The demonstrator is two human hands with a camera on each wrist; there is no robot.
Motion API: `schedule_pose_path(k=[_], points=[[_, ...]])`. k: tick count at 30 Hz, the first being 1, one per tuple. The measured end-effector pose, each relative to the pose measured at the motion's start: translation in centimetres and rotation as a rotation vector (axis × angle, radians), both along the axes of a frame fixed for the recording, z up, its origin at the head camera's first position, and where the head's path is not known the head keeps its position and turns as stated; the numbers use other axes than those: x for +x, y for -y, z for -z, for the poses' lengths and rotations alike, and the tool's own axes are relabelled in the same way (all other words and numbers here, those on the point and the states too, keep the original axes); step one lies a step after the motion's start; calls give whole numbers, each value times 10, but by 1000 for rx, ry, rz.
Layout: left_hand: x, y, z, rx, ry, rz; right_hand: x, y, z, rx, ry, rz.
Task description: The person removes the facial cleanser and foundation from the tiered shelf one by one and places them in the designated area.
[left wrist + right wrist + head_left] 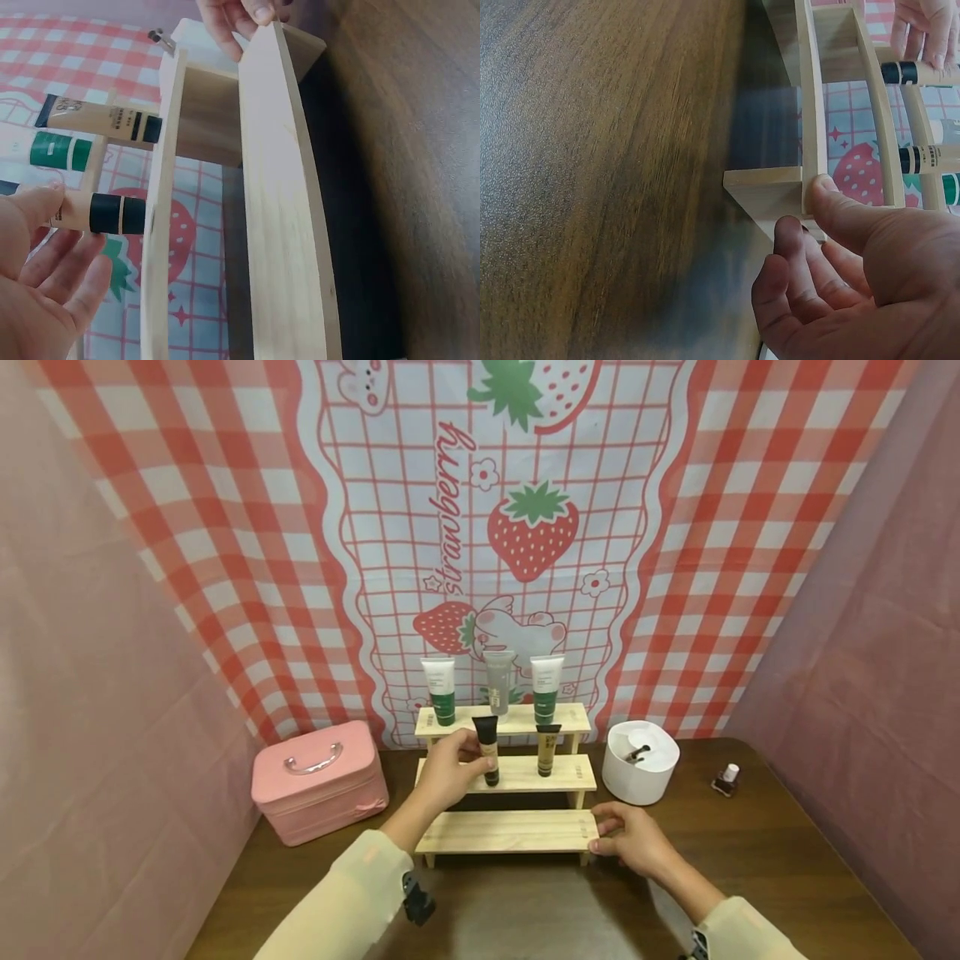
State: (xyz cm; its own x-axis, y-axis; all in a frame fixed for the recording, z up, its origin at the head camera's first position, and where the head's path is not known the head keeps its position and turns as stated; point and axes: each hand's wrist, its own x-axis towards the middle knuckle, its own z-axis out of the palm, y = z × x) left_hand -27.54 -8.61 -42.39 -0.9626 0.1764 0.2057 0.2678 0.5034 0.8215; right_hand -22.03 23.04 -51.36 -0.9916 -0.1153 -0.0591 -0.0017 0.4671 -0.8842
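My left hand pinches a small beige squeeze tube with black ends between thumb and fingers. It stands upright, cap down, at the middle step of a three-tier wooden display rack. In the left wrist view its cap meets the shelf. To its right, on the same step, stands a gold-brown tube with a black cap. My right hand grips the right end of the bottom step, its thumb on the board's edge in the right wrist view. Part of the tube hides behind my left hand.
On the top step stand two white-and-green tubes and a grey tube between them. A pink case sits left of the rack. Right of it are a white round container and a small dark bottle.
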Motion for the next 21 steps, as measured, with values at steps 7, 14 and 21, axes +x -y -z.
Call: schedule_pose_path(k=[7,14,21], points=[[20,36,-5,52,-2,-15,-1,2,-2,-6,17,-5],[52,95,13,37,37,-71,-3,2,-3,-14,23,-8],[87,157,43,86,174,-136,-4,0,-3,-13,23,-36]])
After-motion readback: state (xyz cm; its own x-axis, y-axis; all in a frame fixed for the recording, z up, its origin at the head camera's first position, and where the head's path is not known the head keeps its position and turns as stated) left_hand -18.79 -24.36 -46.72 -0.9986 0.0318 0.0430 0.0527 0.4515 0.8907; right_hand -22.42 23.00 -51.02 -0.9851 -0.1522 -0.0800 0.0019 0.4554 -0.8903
